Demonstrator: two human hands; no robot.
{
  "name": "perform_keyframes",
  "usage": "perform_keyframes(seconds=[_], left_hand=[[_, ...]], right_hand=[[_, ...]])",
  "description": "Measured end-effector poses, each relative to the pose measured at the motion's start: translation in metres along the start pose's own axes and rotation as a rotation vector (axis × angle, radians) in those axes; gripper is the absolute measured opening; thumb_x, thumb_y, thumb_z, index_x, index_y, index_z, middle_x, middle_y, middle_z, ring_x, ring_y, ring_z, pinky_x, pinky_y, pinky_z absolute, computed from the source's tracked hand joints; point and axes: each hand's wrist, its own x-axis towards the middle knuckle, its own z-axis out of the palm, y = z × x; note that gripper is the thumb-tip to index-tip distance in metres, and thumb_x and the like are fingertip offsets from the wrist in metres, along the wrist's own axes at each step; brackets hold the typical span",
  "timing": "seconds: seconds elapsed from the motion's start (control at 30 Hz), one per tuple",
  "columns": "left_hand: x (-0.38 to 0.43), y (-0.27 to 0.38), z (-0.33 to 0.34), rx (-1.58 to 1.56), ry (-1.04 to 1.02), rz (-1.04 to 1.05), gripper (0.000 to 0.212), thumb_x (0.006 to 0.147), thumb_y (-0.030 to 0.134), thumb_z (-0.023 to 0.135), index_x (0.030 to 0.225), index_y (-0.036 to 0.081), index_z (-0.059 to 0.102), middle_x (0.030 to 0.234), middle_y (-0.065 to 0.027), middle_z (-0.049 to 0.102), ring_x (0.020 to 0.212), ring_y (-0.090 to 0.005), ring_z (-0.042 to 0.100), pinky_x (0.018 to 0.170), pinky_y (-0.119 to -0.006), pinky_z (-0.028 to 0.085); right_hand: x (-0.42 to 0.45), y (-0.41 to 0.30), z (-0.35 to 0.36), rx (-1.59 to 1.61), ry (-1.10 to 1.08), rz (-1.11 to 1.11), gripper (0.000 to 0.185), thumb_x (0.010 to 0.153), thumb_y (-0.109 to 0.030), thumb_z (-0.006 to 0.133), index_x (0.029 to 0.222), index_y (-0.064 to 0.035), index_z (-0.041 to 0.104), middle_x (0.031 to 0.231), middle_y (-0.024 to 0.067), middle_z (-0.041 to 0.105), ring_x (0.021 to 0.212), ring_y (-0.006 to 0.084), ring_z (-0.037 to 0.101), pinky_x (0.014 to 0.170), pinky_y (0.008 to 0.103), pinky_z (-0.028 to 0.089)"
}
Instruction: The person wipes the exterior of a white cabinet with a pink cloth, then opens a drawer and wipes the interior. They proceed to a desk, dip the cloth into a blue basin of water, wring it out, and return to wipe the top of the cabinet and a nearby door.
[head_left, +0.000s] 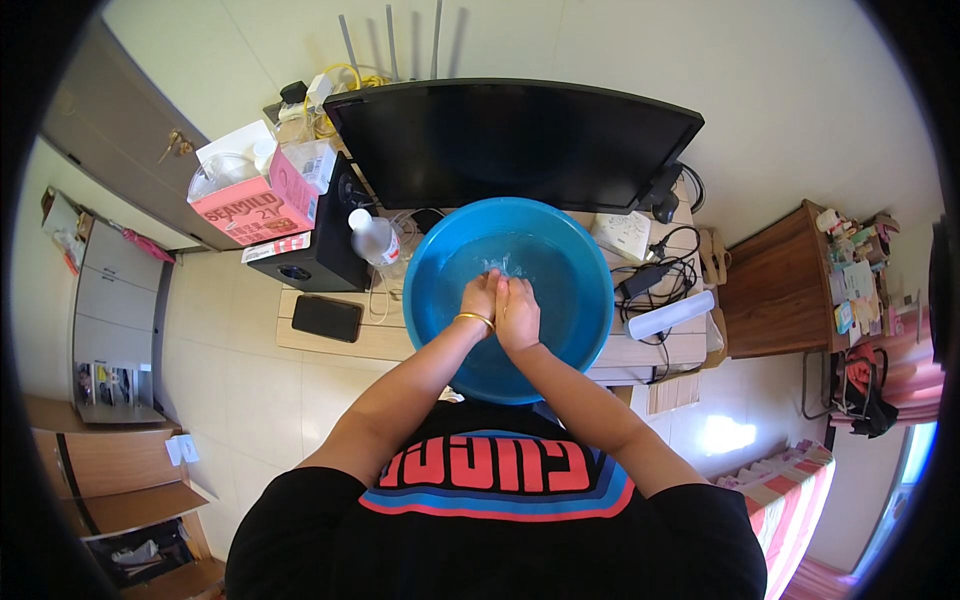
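A round blue plastic basin (424, 300) with water in it stands at the front of the desk, before my body. Both hands are together over the middle of the basin. My left hand (481, 296), with a gold-coloured bangle at its wrist, presses against my right hand (519, 311). The fingers are bent and meet at the tips, so I cannot tell whether anything small is between them. Just beyond the fingertips there is a pale, glassy patch on the water (506, 262), which looks like splashing or ripples.
Behind the basin stands a black monitor (517, 142). On the left are a plastic bottle (375, 240), a smartphone (326, 318) and a black speaker (322, 247) under a pink carton (255, 206). Tangled black cables (667, 270) and a white cylinder (670, 315) lie on the right.
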Motion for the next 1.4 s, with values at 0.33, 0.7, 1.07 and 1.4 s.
perform_keyframes(seconds=[0.33,0.7,1.07,1.4], left_hand=[[-0.004,-0.009,-0.043,1.099,0.127,0.462,0.060,0.066,0.023,0.072,0.118,0.008,0.047,0.098,-0.0171,0.056,0.110,-0.0369,0.044,0.089,-0.040,0.040],[0.036,-0.053,-0.071,0.551,0.301,0.159,0.051,0.076,0.029,0.064,0.115,0.001,0.048,0.084,-0.0144,0.059,0.079,-0.0275,0.060,0.073,-0.035,0.048],[-0.009,0.024,-0.011,-0.310,-0.066,0.054,0.025,0.084,0.005,0.054,0.108,0.005,0.048,0.089,-0.0060,0.054,0.079,-0.0153,0.055,0.068,-0.027,0.049],[-0.028,0.025,0.009,0.028,0.028,0.105,0.022,0.090,0.024,0.047,0.091,0.002,0.053,0.074,-0.0068,0.055,0.058,-0.0146,0.053,0.052,-0.027,0.046]], right_hand=[[0.007,0.072,-0.009,-0.455,-0.319,0.292,0.037,0.083,-0.034,0.052,0.117,-0.0206,0.045,0.121,0.0201,0.042,0.109,0.0385,0.044,0.079,0.0531,0.043],[0.017,0.097,0.022,0.282,-0.647,0.566,0.022,0.080,-0.015,0.050,0.101,-0.0080,0.049,0.102,0.0177,0.050,0.104,0.0294,0.046,0.072,0.0433,0.046],[-0.006,-0.010,-0.016,0.199,-0.093,-0.224,0.029,0.078,-0.004,0.056,0.105,-0.0060,0.049,0.103,0.0202,0.045,0.088,0.0361,0.052,0.074,0.0389,0.046],[0.001,0.011,-0.017,-0.031,-0.144,-0.178,0.015,0.085,-0.022,0.049,0.091,-0.0078,0.050,0.083,0.0172,0.054,0.072,0.0365,0.056,0.061,0.0432,0.048]])
